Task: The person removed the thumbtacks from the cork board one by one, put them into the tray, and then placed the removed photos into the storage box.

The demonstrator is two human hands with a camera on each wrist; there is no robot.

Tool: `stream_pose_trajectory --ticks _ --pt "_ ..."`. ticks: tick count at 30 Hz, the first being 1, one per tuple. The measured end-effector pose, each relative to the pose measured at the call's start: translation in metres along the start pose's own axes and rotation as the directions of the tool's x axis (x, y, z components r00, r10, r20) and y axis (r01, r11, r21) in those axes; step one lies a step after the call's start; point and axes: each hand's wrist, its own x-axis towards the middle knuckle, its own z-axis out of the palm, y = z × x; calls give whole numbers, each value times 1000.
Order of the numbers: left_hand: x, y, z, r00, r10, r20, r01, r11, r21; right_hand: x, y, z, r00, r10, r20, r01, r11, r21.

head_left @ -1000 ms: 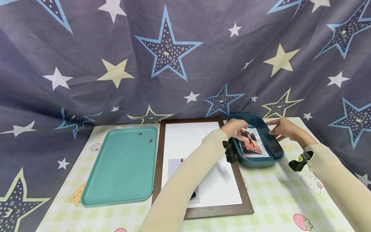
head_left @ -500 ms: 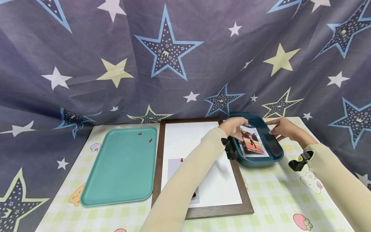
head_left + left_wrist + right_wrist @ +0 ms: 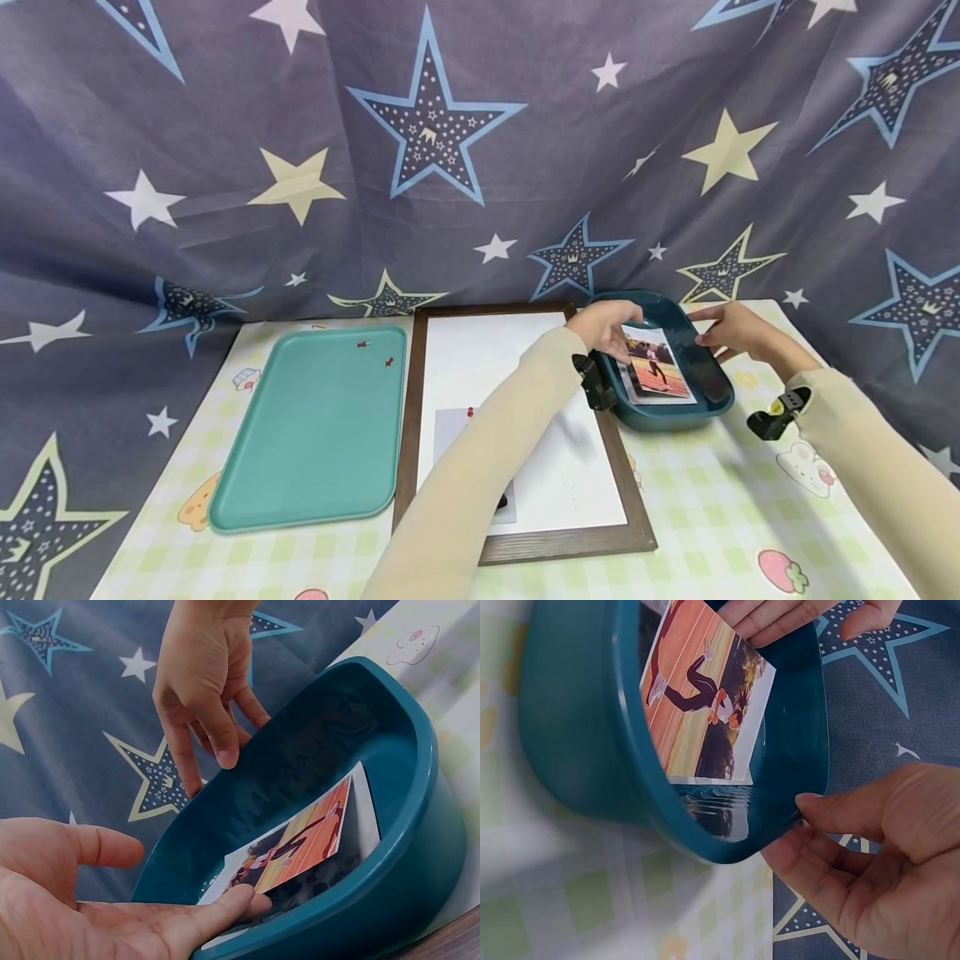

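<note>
A dark teal plastic tub (image 3: 675,422) stands at the right of the table with a small stack of photos inside. The top photo (image 3: 657,368) shows a runner on a red track; a darker photo (image 3: 319,879) peeks out beneath it. My left hand (image 3: 604,327) reaches over the tub's left rim, fingers extended and touching the edge of the photos, thumb held apart from them. At the opposite side my right hand (image 3: 738,332) pinches the tub's rim between thumb and fingers, as the right wrist view shows.
A brown-framed white board (image 3: 570,492) lies left of the tub, bearing a grey sheet (image 3: 453,429) fixed with red pins and partly hidden by my left sleeve. Further left is a green tray (image 3: 315,433) holding red push pins (image 3: 363,344). A starry curtain (image 3: 480,150) hangs behind.
In the tub the top photo has turned slightly, so more of its runner picture shows beside my left fingers. Both hands stay nearly in place.
</note>
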Motion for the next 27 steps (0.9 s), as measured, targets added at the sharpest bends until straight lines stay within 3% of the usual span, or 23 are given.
stream_pose_trajectory --ticks 7,16,27 --pt "3 2 0 1000 -20 9 20 1000 11 0 1 0 1000 -3 0 3 1000 -1" --pt "2 0 -1 1000 8 -13 -8 1000 -21 0 0 0 1000 -2 -3 2 1000 -7" --pt "1 -4 -2 999 38 11 -38 999 -28 -5 -3 1 1000 2 10 -2 1000 -7"
